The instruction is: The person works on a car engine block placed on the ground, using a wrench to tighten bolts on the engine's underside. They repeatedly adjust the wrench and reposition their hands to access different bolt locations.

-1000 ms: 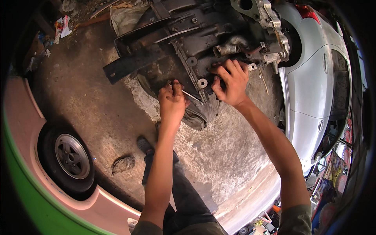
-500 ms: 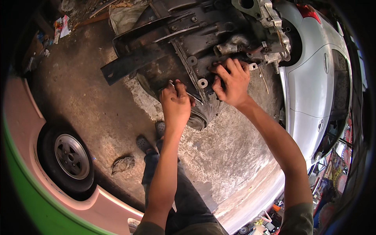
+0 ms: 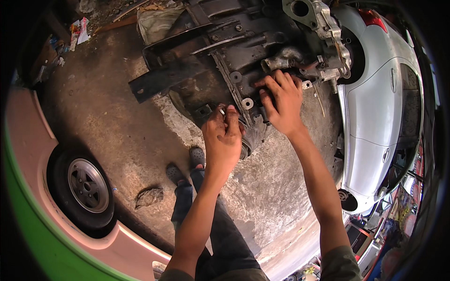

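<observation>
My left hand [image 3: 224, 132] is closed on a slim silver metal tool [image 3: 223, 113], mostly hidden by its fingers, at the lower part of a dark, greasy engine assembly [image 3: 225, 35]. My right hand [image 3: 282, 100] rests on the assembly with bent, separated fingers. Between the hands are a long ridge [image 3: 227, 84] and a pale washer-like ring [image 3: 247, 103], with a darker ring [image 3: 235, 76] above. A metal pipe fitting [image 3: 274, 63] lies just above my right hand, and a flat dark bracket [image 3: 154, 82] juts out leftward.
A silver car [image 3: 377, 131] stands at right, a pink-and-green vehicle body [image 3: 28, 159] with a wheel [image 3: 80, 189] at lower left. My clog-shod feet are on the stained concrete floor [image 3: 117, 117]. A crumpled sack [image 3: 154, 25] and litter [image 3: 79, 33] lie at the top.
My left hand has turned and moved right along the assembly, now covering most of the slim tool. My right hand stays at the same part. The view has shifted slightly.
</observation>
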A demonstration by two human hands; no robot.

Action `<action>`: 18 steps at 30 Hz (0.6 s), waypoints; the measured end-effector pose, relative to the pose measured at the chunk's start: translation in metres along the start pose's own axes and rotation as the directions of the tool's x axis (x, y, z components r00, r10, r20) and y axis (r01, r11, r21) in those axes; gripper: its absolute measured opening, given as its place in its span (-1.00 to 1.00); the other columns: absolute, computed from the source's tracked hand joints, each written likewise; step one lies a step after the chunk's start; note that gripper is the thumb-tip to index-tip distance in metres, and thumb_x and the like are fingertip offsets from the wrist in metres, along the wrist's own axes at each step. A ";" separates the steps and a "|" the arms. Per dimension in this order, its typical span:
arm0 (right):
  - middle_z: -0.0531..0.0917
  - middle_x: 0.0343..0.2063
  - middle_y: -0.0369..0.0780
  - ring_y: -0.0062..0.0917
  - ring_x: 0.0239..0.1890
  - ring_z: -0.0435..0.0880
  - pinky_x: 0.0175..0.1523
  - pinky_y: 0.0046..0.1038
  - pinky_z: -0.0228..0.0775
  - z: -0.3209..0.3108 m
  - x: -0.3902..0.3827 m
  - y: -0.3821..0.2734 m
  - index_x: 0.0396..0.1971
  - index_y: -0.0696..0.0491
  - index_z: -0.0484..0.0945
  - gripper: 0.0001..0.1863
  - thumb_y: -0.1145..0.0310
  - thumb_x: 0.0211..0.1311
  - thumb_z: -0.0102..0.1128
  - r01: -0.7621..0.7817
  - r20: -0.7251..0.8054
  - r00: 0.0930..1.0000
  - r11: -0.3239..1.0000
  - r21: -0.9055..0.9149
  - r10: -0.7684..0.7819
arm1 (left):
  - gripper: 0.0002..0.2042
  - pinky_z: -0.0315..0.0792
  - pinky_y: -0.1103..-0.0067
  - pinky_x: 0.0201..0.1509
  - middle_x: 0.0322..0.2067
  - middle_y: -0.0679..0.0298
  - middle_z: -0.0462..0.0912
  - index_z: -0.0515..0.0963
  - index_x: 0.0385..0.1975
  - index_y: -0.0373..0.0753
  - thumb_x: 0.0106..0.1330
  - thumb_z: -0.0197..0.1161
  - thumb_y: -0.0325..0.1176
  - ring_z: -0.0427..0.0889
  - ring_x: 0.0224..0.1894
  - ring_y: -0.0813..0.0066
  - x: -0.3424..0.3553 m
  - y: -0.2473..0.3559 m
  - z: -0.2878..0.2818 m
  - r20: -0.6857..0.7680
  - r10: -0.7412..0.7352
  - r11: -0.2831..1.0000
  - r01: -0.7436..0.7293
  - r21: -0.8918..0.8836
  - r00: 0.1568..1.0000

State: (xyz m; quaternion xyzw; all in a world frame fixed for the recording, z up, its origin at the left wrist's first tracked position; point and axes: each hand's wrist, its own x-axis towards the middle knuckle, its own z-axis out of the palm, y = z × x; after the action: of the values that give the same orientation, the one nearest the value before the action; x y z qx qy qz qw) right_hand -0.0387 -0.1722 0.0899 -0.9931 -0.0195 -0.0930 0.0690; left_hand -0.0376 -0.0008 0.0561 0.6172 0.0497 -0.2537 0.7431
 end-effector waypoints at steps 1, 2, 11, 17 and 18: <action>0.45 -0.35 -0.27 -0.35 -0.16 0.47 0.09 -0.21 0.16 0.001 0.001 -0.001 -0.29 -0.09 0.57 -0.82 0.35 0.05 0.14 -0.012 -0.001 1.000 1.000 0.002 0.012 | -0.59 0.33 0.55 -0.51 -0.66 0.21 0.46 0.38 -0.46 -0.37 0.55 -0.11 -0.14 0.48 -0.62 0.50 -0.004 0.000 -0.002 0.008 0.014 1.000 -0.014 0.008 1.000; 0.45 -0.36 -0.27 -0.35 -0.16 0.47 0.09 -0.21 0.17 0.001 0.002 -0.002 -0.30 -0.09 0.57 -0.83 0.35 0.06 0.14 -0.017 -0.009 1.000 1.000 0.012 0.018 | -0.56 0.33 0.57 -0.47 -0.63 0.21 0.48 0.39 -0.43 -0.36 0.56 -0.14 -0.10 0.48 -0.58 0.52 -0.008 -0.001 -0.002 0.011 0.046 0.999 -0.046 0.012 0.999; 0.44 -0.34 -0.28 -0.34 -0.16 0.48 0.03 -0.19 0.23 0.010 0.001 -0.003 -0.30 -0.12 0.55 -0.79 0.33 0.00 0.24 -0.052 -0.032 0.998 0.995 -0.088 0.050 | -0.59 0.32 0.47 -0.20 -0.42 0.13 0.42 0.41 -0.31 -0.39 0.55 -0.28 -0.17 0.42 -0.34 0.38 -0.085 -0.045 0.032 -0.152 0.220 0.952 -0.247 -0.184 0.964; 0.44 -0.34 -0.27 -0.34 -0.16 0.48 0.00 -0.17 0.25 0.011 0.001 -0.004 -0.29 -0.10 0.54 -0.77 0.33 -0.03 0.28 -0.069 -0.030 0.997 0.992 -0.106 0.066 | -0.64 0.28 0.51 -0.18 -0.40 0.17 0.39 0.37 -0.29 -0.38 0.51 -0.21 -0.17 0.36 -0.36 0.43 -0.092 -0.057 0.035 -0.113 0.225 0.934 -0.247 -0.258 0.968; 0.44 -0.33 -0.27 -0.34 -0.16 0.48 0.00 -0.16 0.26 0.011 0.002 -0.004 -0.29 -0.10 0.54 -0.76 0.32 -0.03 0.28 -0.070 -0.023 0.997 0.992 -0.105 0.068 | -0.67 0.27 0.51 -0.16 -0.40 0.17 0.39 0.36 -0.29 -0.37 0.48 -0.19 -0.19 0.36 -0.34 0.44 -0.088 -0.055 0.029 -0.050 0.202 0.919 -0.207 -0.336 0.978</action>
State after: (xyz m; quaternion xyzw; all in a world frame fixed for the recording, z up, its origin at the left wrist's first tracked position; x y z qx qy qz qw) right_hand -0.0354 -0.1667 0.0803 -0.9945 0.0203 -0.1012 0.0196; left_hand -0.1450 -0.0060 0.0483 0.4837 0.0333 -0.1577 0.8603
